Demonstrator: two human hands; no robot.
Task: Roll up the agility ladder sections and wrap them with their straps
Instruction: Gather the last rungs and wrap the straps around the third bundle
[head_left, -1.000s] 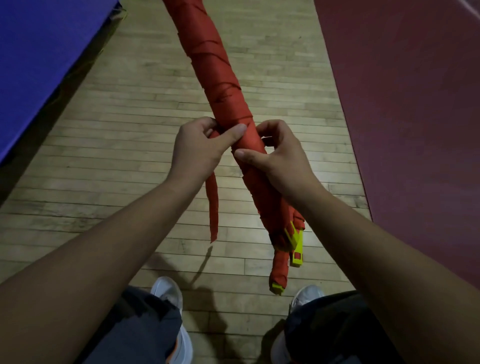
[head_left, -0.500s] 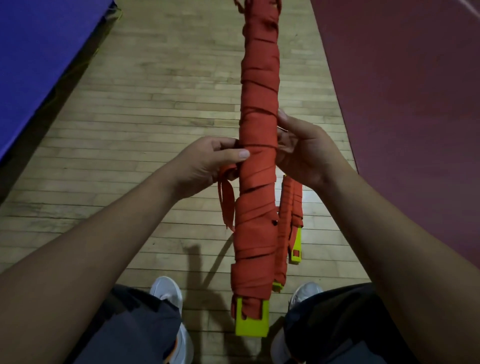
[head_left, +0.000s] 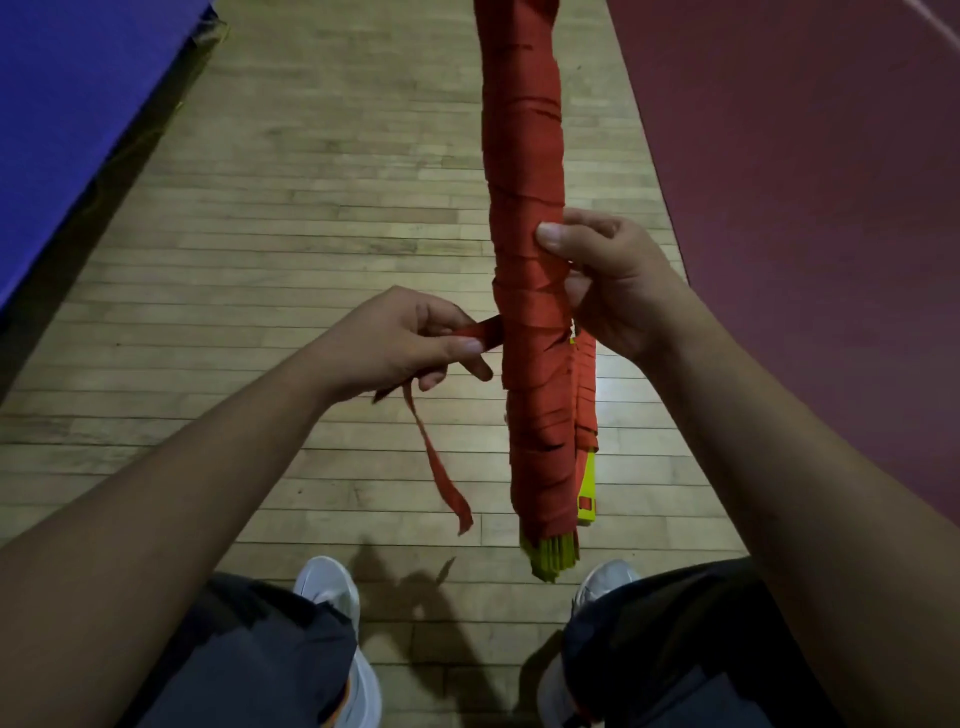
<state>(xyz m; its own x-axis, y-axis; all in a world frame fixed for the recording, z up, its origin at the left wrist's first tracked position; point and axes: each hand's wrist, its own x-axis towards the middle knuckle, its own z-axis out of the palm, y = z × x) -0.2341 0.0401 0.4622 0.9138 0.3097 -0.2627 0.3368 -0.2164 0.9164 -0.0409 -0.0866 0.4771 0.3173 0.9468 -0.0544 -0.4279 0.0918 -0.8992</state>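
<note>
A long agility ladder bundle (head_left: 524, 171), wound round with red strap, stands nearly upright before me. Yellow-green rung ends (head_left: 553, 558) stick out at its bottom. My right hand (head_left: 608, 280) grips the bundle at mid-height, thumb across its front. My left hand (head_left: 410, 338) pinches the loose red strap (head_left: 491, 332) just left of the bundle, pulled taut sideways. The strap's free tail (head_left: 441, 467) hangs down from that hand. A second wrapped section (head_left: 587, 395) with a yellow end hangs behind the bundle on the right.
Wooden plank floor (head_left: 311, 208) lies below. A blue mat (head_left: 67, 104) borders the left side and a dark red mat (head_left: 805, 182) the right. My white shoes (head_left: 327, 582) and dark shorts (head_left: 249, 665) are at the bottom of the view.
My left hand has moved down and left, pulling the strap away from the bundle. My right hand has shifted up with its thumb now across the front. The bundle sits slightly further right.
</note>
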